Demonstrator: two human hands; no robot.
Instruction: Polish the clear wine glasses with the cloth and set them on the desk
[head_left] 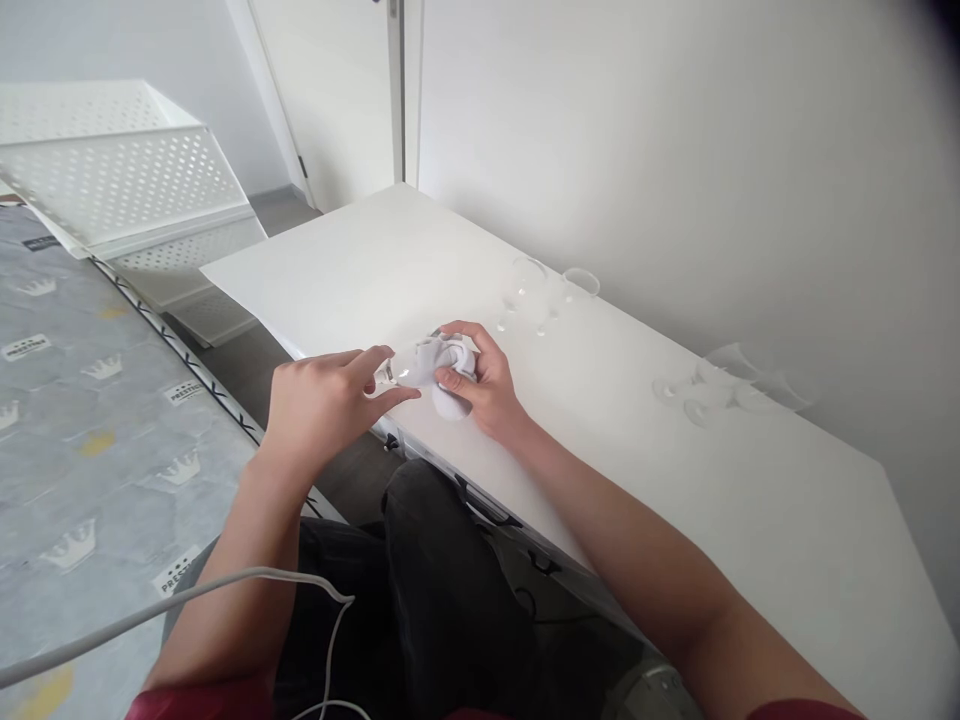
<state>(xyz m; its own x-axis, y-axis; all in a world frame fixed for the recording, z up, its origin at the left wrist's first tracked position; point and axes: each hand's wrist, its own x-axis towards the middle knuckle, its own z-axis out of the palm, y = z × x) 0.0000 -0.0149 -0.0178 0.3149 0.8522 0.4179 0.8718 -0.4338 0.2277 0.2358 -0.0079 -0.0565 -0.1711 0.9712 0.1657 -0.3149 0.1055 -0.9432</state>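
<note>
A clear glass (407,372) is held over the white table between my two hands. My left hand (326,400) has its thumb and fingers closed around the glass's left end, and the thumb stretches along its lower side. My right hand (484,385) grips a bunched white cloth (454,358) against the right end of the glass. Part of the cloth hangs below the right fingers. The cloth hides that end of the glass, so I cannot tell its full shape.
Along the wall side of the white table (630,480) are several clear stemmed glasses (529,280), with more glasses (731,380) farther right. A white perforated rack (150,185) stands at the left beside a grey patterned mattress (97,400). A white cable (187,595) crosses my left forearm.
</note>
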